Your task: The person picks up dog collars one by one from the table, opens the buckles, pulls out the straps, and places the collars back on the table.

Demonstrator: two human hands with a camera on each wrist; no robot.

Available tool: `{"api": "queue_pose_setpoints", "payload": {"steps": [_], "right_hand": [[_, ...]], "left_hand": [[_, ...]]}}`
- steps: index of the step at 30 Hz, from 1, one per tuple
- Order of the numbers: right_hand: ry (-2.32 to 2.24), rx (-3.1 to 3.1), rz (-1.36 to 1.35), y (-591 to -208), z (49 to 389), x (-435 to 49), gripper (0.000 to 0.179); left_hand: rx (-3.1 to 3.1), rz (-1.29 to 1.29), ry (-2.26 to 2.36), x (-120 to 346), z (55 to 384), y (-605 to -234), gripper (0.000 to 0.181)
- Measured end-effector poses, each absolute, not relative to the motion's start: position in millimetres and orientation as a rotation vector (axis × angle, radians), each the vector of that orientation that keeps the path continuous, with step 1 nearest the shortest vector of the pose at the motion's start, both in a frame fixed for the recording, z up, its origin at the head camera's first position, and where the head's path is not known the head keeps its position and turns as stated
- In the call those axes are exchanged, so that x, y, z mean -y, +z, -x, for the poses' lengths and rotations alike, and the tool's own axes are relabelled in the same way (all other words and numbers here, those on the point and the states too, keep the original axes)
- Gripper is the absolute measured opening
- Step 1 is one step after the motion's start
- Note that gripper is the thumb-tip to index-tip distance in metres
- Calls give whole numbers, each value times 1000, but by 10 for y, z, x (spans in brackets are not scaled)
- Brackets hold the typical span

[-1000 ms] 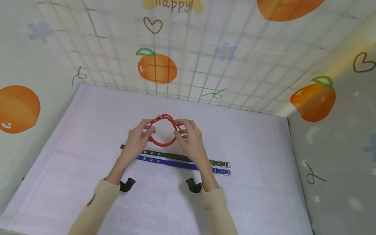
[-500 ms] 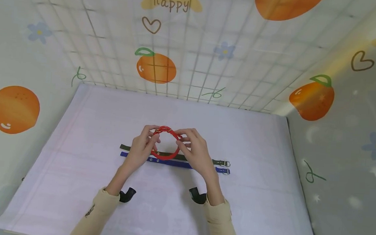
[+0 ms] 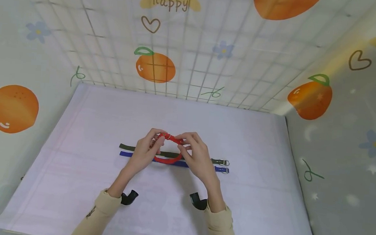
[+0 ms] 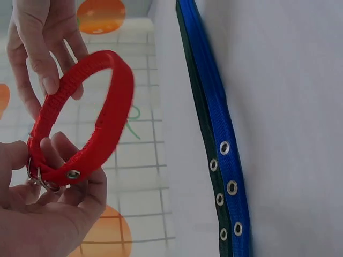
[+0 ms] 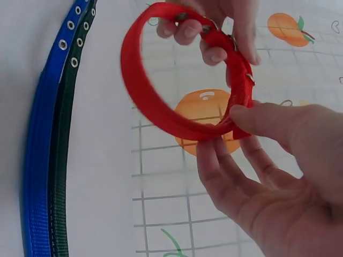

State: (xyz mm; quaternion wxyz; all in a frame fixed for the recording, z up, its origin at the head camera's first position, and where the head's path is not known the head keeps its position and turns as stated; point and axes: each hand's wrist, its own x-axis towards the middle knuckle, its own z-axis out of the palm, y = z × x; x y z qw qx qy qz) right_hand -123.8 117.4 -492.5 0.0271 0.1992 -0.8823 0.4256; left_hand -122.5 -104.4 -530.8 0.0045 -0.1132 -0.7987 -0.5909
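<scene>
Holding a red strap (image 4: 120, 101) in a round loop with two hands

Hanging in the air above a pale tabletop (image 3: 250, 207), over the middle of two more straps in the head view. Gripped near the metal buckle (image 4: 37, 176) by the left hand (image 3: 145, 151), with thumb and fingers curled in close and some fingertips inside the loop. Pinched on the other side by the right hand (image 3: 200, 156), between thumb and fingers, with just the band in the narrow gap.

Looks light, easy to lift with fingertips. Seems bendy but a bit springy, stiff enough to make a round shape like a bracelet. Not likely to break if dropped. Probably not slippery on the cloth, but maybe slick and hard at the buckle. Best to hold by the flat band close beside the buckle, without squashing the round part.

Flat and smooth on the outside, bumpy on the inside. Marked near the buckle with a metal-edged hole (image 4: 73, 174).

Just below, lying side by side, a blue strap (image 3: 127, 154) and a dark green strap (image 3: 126, 147), both long, flat and woven, with round holes toward one end and silver buckles (image 3: 225, 171) at the other. Nearer the beige sleeves (image 3: 96, 212), two black bent pieces (image 3: 129, 198). Behind everything, a pale wall with printed oranges (image 3: 160, 69) and grid lines.
</scene>
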Motion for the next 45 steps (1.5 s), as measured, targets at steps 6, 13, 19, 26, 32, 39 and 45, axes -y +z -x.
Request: {"api": "queue_pose_setpoints", "payload": {"steps": [6, 13, 19, 26, 32, 39, 45], "right_hand": [[1297, 2715, -634, -4914, 1200, -1141, 30], [1302, 2621, -667, -4907, 1230, -1094, 34], [1354, 2581, -673, -4897, 1258, -1055, 32], [1503, 2550, -669, -4934, 1297, -1026, 29], [1748, 2516, -621, -4984, 1314, -998, 26], [1772, 2497, -627, -4947, 1304, -1032, 26], [1666, 2516, -643, -4888, 1304, -1079, 29]], "left_hand": [[2483, 371, -1855, 1009, 1201, -5279, 23], [2476, 378, -1799, 984, 1164, -5210, 24], [2472, 411, -1798, 954, 1150, -5166, 23], [2402, 405, -1854, 917, 1139, -5159, 22], [2348, 399, -1900, 898, 1128, -5158, 22], [2341, 436, -1906, 919, 1135, -5151, 23], [2338, 442, -1798, 932, 1160, -5110, 28]]}}
